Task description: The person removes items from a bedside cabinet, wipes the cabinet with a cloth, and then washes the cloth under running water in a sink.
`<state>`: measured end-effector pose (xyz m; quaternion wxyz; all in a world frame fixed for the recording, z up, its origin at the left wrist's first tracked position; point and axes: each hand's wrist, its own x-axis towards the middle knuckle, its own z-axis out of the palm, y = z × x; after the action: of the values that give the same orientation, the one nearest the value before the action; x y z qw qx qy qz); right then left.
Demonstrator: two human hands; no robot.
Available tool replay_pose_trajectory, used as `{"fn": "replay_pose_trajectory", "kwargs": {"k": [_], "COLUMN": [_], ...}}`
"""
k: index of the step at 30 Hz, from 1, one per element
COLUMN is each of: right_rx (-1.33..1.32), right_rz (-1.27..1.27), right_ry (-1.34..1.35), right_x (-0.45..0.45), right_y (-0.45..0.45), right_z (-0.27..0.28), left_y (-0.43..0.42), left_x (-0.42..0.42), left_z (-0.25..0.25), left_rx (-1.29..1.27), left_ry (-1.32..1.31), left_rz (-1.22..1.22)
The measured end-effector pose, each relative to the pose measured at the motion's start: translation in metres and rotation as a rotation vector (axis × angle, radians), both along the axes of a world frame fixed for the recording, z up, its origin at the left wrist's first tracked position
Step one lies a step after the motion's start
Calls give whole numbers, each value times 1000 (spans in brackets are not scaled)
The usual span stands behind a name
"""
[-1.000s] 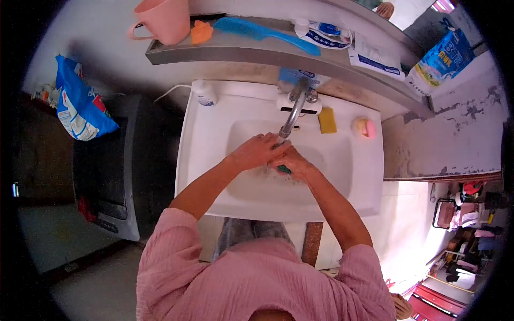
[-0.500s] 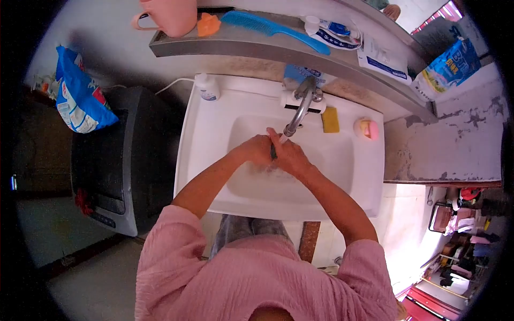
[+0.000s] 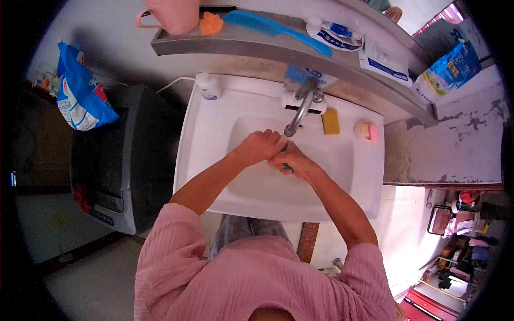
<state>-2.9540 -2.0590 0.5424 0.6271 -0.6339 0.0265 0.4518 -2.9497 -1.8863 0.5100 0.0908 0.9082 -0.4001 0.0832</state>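
Over the white sink basin [image 3: 251, 187], just below the spout of the metal faucet [image 3: 304, 109], my two hands meet. My right hand [image 3: 294, 159] is closed around a small dark green thing [image 3: 288, 167], mostly hidden by the fingers, so its kind does not show. My left hand [image 3: 261, 147] is closed too, its fingertips touching the right hand near the top of that thing. What the left fingers grip, if anything, is hidden.
A yellow-green sponge [image 3: 331, 122], pink soap [image 3: 368, 131] and white bottle [image 3: 208, 86] stand on the sink rim. The shelf [image 3: 230, 47] above bears a pink mug [image 3: 174, 15], blue comb [image 3: 276, 31] and toothpaste tube [image 3: 334, 37]. A dark appliance [image 3: 115, 160] is at left.
My left hand has shifted slightly up and right, its fingers now on top. My right hand has turned and closed further, with dark green showing at its lower side. Splashing water no longer shows.
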Motion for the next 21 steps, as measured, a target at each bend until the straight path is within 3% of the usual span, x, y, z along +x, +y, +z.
{"fn": "replay_pose_trajectory", "kwargs": {"k": [6,9,12,15,18,21], "right_rx": [-320,-580,-831,-885,-710,-536], "right_rz": [123,286,589,567,277,100], "right_ry": [-957,-977,-940,-1367,-1403,-1189], "right_x": [-3,-4,-7,-10,-10,-17], "right_y": [9,9,20,11,-3,-7], "right_z": [-16,-15,12,-3,-34,-43], "left_y": [-9,-10,-2,9,8,7], "left_x": [-9,-7,-3,2,-14,-24], "left_z": [14,13,-6,20,23,13], "left_rx": [47,56,-110,-132,-505,-603], "left_ry": [282,541,617,1350,1371,1343], "left_rz": [120,241,137,306,414,487]}}
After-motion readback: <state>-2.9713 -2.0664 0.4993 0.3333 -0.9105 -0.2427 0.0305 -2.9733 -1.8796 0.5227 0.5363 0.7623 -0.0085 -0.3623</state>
